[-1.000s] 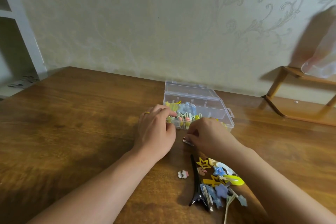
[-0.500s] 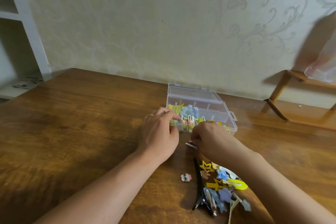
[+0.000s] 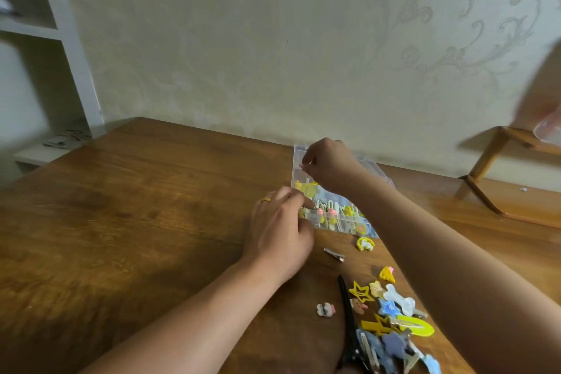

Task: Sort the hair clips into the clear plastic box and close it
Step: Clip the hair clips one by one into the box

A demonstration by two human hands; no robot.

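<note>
1. Wood table [image 3: 127, 222], takes up most of the view, patterned wall [image 3: 273, 39] right behind it.
2. White shelf [image 3: 63, 39] off far left, wooden rack [image 3: 491, 188] far right by the wall.
3. Clear box [image 3: 340, 226] sitting near the table's back edge, lid open. Near compartments already stuffed w/ yellow, pink and blue clips; far ones partly hidden behind the right hand, so can't tell what's in there.
4. Right hand [image 3: 329, 165] up over the far part of the box, fingertips pinched together on something tiny and pale, prob a clip but too small and blurry to say.
5. Left hand [image 3: 280, 232] down at the box's near-left corner, yellow ring [image 3: 266, 200] on one finger, fingers curled toward the box edge. Holding anything or not, can't tell, blurred.
6. Clip pile [image 3: 391, 325] at front right of the table: yellow stars, blue star, green-yellow snap clip, bluish ones at the bottom edge.
7. Long black clip [image 3: 349, 325] lying along the pile's left side.
8. Strays btw pile and box: yellow-white clip [image 3: 365, 243] just in front of the box, silver clip [image 3: 334, 254] beside the left hand, yellow wedge clip [image 3: 387, 274] closer to the pile.
9. Small white-pink clip [image 3: 325, 309] alone, left of the black one.
</note>
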